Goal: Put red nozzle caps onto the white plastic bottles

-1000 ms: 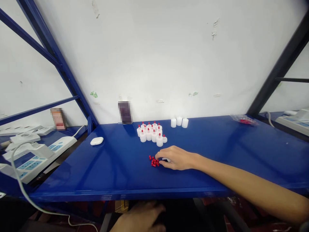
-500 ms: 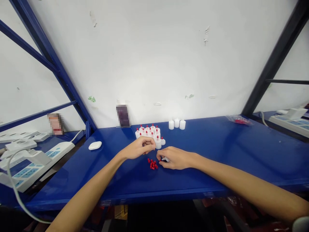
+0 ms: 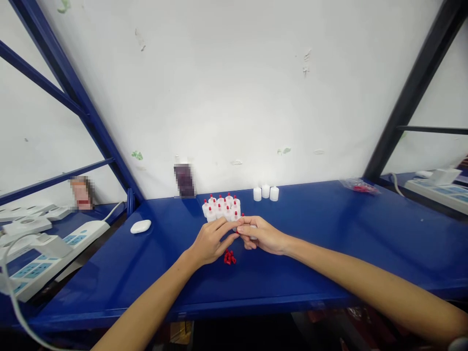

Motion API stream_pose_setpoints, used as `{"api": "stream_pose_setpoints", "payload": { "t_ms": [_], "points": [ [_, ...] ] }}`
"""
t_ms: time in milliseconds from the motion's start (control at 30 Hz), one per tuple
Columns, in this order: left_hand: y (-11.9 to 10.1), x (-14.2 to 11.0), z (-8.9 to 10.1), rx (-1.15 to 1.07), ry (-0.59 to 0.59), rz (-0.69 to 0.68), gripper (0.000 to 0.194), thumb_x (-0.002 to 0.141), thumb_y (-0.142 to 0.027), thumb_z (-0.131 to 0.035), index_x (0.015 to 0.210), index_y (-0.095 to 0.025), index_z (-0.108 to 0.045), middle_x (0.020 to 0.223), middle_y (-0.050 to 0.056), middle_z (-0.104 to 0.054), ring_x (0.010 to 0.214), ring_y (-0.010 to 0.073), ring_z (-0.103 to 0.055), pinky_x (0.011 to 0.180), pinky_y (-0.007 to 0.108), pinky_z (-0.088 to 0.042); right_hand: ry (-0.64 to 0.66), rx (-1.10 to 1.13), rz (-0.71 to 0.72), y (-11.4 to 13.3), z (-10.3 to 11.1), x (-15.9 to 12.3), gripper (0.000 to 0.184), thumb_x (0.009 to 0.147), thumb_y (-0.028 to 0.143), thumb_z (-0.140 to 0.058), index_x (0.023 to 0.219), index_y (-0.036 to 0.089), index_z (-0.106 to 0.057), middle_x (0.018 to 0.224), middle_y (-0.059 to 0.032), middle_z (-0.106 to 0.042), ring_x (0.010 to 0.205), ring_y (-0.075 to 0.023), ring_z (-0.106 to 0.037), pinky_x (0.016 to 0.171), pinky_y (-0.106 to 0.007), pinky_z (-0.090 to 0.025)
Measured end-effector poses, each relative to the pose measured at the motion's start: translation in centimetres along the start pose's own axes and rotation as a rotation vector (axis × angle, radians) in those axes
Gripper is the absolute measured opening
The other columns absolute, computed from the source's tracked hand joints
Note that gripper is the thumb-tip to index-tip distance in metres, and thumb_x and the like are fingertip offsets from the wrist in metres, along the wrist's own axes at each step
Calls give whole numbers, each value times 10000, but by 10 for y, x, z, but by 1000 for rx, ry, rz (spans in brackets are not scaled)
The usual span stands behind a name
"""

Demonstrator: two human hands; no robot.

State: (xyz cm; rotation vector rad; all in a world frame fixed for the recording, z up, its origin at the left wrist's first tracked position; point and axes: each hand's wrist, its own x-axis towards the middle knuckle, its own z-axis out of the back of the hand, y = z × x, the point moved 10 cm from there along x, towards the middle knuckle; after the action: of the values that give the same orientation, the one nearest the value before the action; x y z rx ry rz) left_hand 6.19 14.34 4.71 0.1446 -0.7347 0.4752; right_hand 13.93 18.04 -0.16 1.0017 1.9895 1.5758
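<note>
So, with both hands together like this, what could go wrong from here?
The left hand sits close to the red-tipped bottles, so a knuckle might tip one. Its lower edge is also near the loose red caps; a brush could scatter them. The white bottle in the right hand is mostly hidden, so a slip might go unseen.

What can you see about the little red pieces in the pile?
The little red pieces are short and look like plastic. Several lie in a small loose heap on the blue table, nearer its front edge than the red-tipped white bottles. The left hand is close by; whether it touches them, I can't tell.
</note>
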Motion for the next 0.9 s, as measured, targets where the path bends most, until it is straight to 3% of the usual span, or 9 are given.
{"api": "stream_pose_setpoints", "payload": {
  "t_ms": [200,367,433,500,633,800,900],
  "points": [
    [1,4,8,-133,-102,39,215,947,-195,-555,1143,-161,-636,823,38,-567,725,125,-543,653,237,-459,-14,46,-12,-5,-1,0,274,808,354,-732,836,169,-532,550,83,-466,442,-48,-324,487,-238,-241],
    [6,3,7,-143,-110,79,175,931,-174,-574,1090,-168,-645,824,30,-579,712,116,-546,639,227,-446,-55,88,-7,-7,2,-1,177,834,290,-626,919,205,-495,576,87,-447,449,-65,-315,499,-249,-229],
    [10,3,6,-127,-104,99,170,926,-183,-587,1087,-173,-639,833,29,-590,714,116,-552,638,227,-445,-44,132,23,-3,1,-2,199,757,177,-568,933,212,-481,615,76,-449,481,-75,-305,510,-251,-224],
    [14,2,7,-107,-109,115,153,924,-192,-596,1071,-176,-637,834,27,-601,715,116,-558,643,228,-446,-34,147,59,1,1,-2,340,622,91,-508,931,222,-455,645,69,-449,523,-90,-304,524,-254,-222],
    [16,3,8,-79,-99,111,116,929,-214,-604,1030,-173,-643,832,29,-629,722,117,-575,655,228,-448,-49,80,127,8,4,-2,385,505,69,-462,849,227,-393,691,56,-409,594,-111,-306,541,-260,-217],
    [15,4,7,-74,-75,91,127,921,-244,-627,1020,-174,-663,783,16,-618,675,108,-559,629,222,-432,-23,-96,169,11,1,-3,359,526,66,-459,823,231,-343,731,52,-375,636,-119,-308,558,-257,-233],
    [16,4,6,-61,-68,92,120,926,-256,-620,997,-174,-671,757,9,-603,651,104,-544,613,220,-421,-59,-256,193,14,2,-7,222,685,88,-474,828,225,-374,739,49,-401,645,-119,-348,593,-259,-291]
  ]
}}
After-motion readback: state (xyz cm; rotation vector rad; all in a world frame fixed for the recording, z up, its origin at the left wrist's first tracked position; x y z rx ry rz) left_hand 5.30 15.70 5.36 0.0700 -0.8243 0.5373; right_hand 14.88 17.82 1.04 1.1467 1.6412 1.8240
